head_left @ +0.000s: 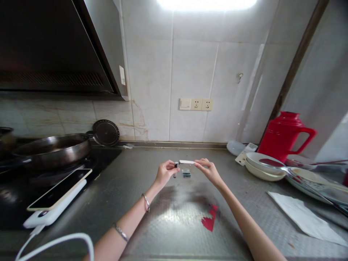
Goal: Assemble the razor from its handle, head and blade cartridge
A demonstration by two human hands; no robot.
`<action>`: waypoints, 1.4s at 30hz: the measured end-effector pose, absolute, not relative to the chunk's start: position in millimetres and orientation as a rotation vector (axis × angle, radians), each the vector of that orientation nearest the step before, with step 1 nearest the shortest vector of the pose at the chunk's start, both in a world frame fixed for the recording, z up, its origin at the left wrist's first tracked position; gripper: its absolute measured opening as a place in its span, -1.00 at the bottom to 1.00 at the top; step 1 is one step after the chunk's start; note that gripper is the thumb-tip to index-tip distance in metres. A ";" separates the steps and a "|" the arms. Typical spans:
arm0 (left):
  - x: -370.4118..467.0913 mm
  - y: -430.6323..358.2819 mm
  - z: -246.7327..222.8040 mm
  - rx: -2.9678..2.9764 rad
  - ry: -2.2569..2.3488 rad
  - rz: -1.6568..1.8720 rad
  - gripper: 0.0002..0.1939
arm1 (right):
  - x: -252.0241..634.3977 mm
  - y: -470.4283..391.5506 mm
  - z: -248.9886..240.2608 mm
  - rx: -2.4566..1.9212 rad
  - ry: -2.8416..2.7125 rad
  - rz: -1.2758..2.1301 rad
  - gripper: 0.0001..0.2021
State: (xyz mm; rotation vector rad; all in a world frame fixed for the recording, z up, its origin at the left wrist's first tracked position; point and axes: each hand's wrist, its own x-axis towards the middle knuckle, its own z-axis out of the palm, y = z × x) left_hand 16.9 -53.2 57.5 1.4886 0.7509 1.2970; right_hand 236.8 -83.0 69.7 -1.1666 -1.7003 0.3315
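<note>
A small tool with a slim white handle (186,162) and a dark, silvery crosswise head (175,170) is held level above the counter; its exact kind is unclear. My left hand (165,172) pinches the head end between thumb and fingers. At the other end, my right hand (208,170) grips the tip of the white handle. Just below the handle, between the hands, is a small clear and dark green item (186,173), too small to make out. Nearer me on the metal counter (168,235) lies a torn red scrap (209,219).
On the left, a pan (54,150) sits on the black stove, with a phone (61,190) on a white power bank (54,204) nearby. At right are stacked bowls (265,174), a red thermos jug (282,136) and a white tissue (306,217). Wall sockets (201,104) are behind.
</note>
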 end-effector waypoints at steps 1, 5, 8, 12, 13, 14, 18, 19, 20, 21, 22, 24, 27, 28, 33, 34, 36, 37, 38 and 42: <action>16.8 -53.4 57.8 1.485 0.748 1.301 -0.76 | 236.7 -82.9 69.3 -1.175 -1.681 0.316 -0.60; 16.5 -53.5 58.2 1.497 0.765 1.300 -0.76 | 234.6 -84.3 70.5 -1.139 -1.707 0.330 -0.61; 16.3 -53.2 57.9 1.502 0.766 1.297 -0.76 | 234.0 -84.1 70.2 -1.132 -1.729 0.335 -0.61; 16.3 -52.9 57.8 1.497 0.751 1.296 -0.74 | 236.1 -82.2 67.6 -1.181 -1.688 0.297 -0.59; 16.3 -52.8 57.8 1.497 0.750 1.295 -0.74 | 236.0 -82.3 67.5 -1.184 -1.688 0.300 -0.59; 16.3 -52.7 57.9 1.497 0.751 1.295 -0.75 | 235.3 -82.6 67.7 -1.179 -1.692 0.311 -0.60; 16.0 -52.6 59.1 1.495 0.754 1.297 -0.78 | 230.2 -85.0 69.7 -1.129 -1.723 0.359 -0.63; 15.9 -52.7 59.7 1.491 0.747 1.298 -0.78 | 229.6 -85.2 69.9 -1.129 -1.722 0.359 -0.63; 15.9 -52.9 60.3 1.486 0.737 1.299 -0.77 | 229.4 -85.3 70.1 -1.137 -1.716 0.353 -0.63; 15.8 -53.0 61.0 1.482 0.726 1.299 -0.76 | 229.6 -85.3 70.3 -1.149 -1.708 0.344 -0.62; 15.8 -53.2 61.6 1.480 0.715 1.298 -0.76 | 230.1 -85.3 70.7 -1.162 -1.696 0.334 -0.62; 15.7 -53.8 62.6 1.477 0.711 1.301 -0.75 | 230.8 -86.2 72.5 -1.179 -1.675 0.318 -0.60; 15.6 -54.9 63.4 1.483 0.737 1.302 -0.77 | 229.5 -89.7 77.5 -1.168 -1.685 0.304 -0.61; 15.5 -55.3 63.5 1.489 0.743 1.298 -0.77 | 228.7 -91.0 79.3 -1.162 -1.701 0.296 -0.61; 15.5 -55.9 63.3 1.504 0.753 1.291 -0.79 | 230.2 -92.8 83.3 -1.196 -1.750 0.214 -0.61; 15.6 -55.7 63.0 1.500 0.755 1.290 -0.78 | 231.5 -92.3 83.4 -1.211 -1.742 0.195 -0.60; 15.8 -55.2 62.5 1.495 0.759 1.287 -0.78 | 233.2 -91.9 83.9 -1.230 -1.725 0.174 -0.59; 15.8 -54.9 62.3 1.497 0.759 1.286 -0.78 | 233.3 -92.3 84.5 -1.227 -1.728 0.176 -0.59; 15.9 -54.7 62.1 1.501 0.758 1.286 -0.79 | 232.6 -93.2 85.3 -1.217 -1.742 0.187 -0.60; 15.7 -54.0 61.4 1.518 0.750 1.297 -0.82 | 224.2 -100.9 90.7 -1.155 -1.846 0.215 -0.64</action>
